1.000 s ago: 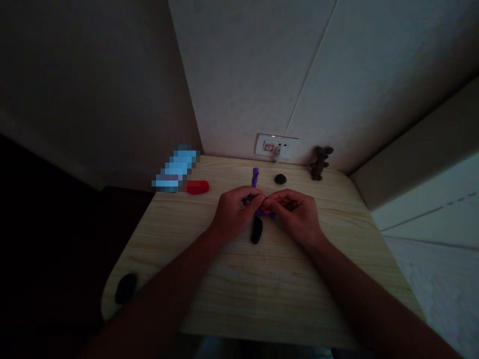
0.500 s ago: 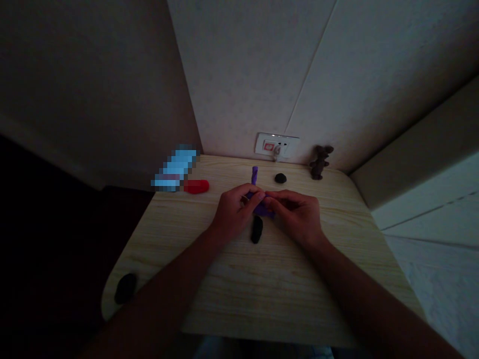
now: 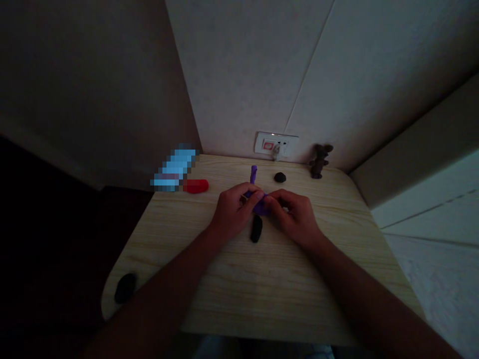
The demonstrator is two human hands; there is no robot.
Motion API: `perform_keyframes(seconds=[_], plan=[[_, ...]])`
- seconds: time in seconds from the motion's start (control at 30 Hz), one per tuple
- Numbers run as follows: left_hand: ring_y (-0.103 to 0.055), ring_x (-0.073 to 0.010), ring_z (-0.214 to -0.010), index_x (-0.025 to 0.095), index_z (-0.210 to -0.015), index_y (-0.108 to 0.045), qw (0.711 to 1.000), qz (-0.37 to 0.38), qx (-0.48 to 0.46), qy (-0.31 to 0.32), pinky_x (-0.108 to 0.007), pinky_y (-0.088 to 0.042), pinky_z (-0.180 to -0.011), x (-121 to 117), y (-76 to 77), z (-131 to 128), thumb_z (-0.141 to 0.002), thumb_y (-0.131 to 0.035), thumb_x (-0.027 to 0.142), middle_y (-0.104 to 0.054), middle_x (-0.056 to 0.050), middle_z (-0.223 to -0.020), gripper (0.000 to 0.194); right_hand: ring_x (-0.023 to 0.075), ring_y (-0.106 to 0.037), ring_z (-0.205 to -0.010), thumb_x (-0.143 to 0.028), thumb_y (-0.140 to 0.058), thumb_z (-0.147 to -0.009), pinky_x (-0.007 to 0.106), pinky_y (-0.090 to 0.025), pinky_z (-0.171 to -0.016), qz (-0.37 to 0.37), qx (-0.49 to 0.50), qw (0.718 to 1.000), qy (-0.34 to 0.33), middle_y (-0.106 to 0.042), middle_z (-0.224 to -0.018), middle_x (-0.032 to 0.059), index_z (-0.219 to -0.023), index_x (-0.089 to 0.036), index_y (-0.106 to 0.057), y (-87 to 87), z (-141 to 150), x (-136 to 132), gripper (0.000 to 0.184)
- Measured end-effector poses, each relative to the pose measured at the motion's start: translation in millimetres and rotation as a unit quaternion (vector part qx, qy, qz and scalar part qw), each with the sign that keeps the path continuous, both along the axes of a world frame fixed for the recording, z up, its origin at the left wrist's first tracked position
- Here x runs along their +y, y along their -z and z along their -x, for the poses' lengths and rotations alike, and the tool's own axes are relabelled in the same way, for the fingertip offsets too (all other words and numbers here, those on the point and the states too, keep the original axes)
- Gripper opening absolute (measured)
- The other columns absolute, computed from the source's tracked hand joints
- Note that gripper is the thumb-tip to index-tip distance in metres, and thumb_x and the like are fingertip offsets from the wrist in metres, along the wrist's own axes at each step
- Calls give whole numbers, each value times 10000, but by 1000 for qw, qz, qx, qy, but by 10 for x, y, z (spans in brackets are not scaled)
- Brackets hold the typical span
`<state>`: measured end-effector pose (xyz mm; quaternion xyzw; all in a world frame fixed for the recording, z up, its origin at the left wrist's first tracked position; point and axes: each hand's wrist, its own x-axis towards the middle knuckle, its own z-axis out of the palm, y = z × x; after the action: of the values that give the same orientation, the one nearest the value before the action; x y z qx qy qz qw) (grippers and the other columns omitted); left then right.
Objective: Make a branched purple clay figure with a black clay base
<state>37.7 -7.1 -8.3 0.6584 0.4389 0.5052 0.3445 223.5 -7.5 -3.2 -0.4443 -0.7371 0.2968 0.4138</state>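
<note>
Both hands meet over a soft purple piece, apparently modelling clay [image 3: 261,208], near the middle of the table. My left hand [image 3: 235,208] pinches it from the left with thumb and forefinger. From the right, my right hand [image 3: 294,214] grips its edge between thumb and fingertips. A narrow purple stalk [image 3: 253,174] stands out beyond the left fingers; whether it joins the clay is hidden. Just below the hands lies an oblong black lump [image 3: 256,229], and a smaller round black lump [image 3: 280,177] sits behind them.
A dark brown animal figure [image 3: 319,162] stands at the back right, by the wall. A red lump [image 3: 197,186] lies at the back left beside a blurred-out bright screen [image 3: 175,169]. Another black lump [image 3: 125,288] rests near the table's left edge. A socket [image 3: 276,145] holds a plug.
My right hand has shifted slightly left, and its fingers have curled a little more over the purple clay. My left hand stays nearly still.
</note>
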Motion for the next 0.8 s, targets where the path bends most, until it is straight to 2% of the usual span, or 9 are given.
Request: perform_keyframes(seconds=[0.1,0.23,0.33,0.47,0.57,0.67,0.8], plan=[[-690,-169,-788,212,-881,-721,1000,0,-2,2,-283,-523,-740,5,11,0,-990,-638,356,-751,-10,-840,199,173,-638,-640,-457,-566,-1044,305,-483,-630,12,0,1000,-20,-727,-732,28,-852,-217,-726,2,-8,-3,346],[-694,-169,-778,214,-886,-723,1000,1,-12,7,-280,-533,-733,14,41,-1,-997,-638,382,-751,-17,-838,219,155,-560,-543,-513,-467,-1090,303,-430,-576,42,-4,999,-16,-640,-629,1,-842,-230,-663,14,-18,-17,424],[-699,-166,-784,211,-902,-722,999,11,-30,9,-276,-542,-738,18,53,0,-1003,-635,389,-750,-19,-856,222,160,-566,-566,-538,-410,-1104,305,-429,-589,58,-3,998,-25,-629,-642,0,-873,-229,-644,2,-27,-27,451],[-698,-164,-788,208,-895,-714,999,18,-37,16,-273,-547,-738,11,39,-2,-997,-642,383,-745,-14,-856,215,169,-599,-620,-547,-485,-1076,300,-432,-600,40,-29,998,-44,-688,-733,12,-949,-231,-646,-15,-27,-17,377],[-698,-167,-784,210,-884,-711,999,17,-30,20,-277,-546,-738,4,27,-7,-994,-644,385,-745,-12,-843,218,174,-641,-674,-498,-489,-1083,299,-458,-648,13,-46,998,-50,-734,-806,27,-925,-237,-645,-23,-15,-5,343],[-696,-164,-771,211,-873,-709,999,19,-31,13,-275,-539,-732,4,31,-11,-994,-646,388,-742,-12,-831,223,165,-622,-642,-470,-460,-1097,298,-455,-654,1,-45,998,-45,-716,-761,20,-848,-239,-625,-38,-7,-7,378],[-691,-162,-764,205,-871,-706,998,26,-48,17,-273,-539,-724,16,52,-8,-993,-645,388,-735,-19,-830,228,156,-590,-607,-489,-430,-1107,299,-447,-649,21,-32,998,-40,-684,-724,12,-838,-236,-611,-43,-14,-19,412]])
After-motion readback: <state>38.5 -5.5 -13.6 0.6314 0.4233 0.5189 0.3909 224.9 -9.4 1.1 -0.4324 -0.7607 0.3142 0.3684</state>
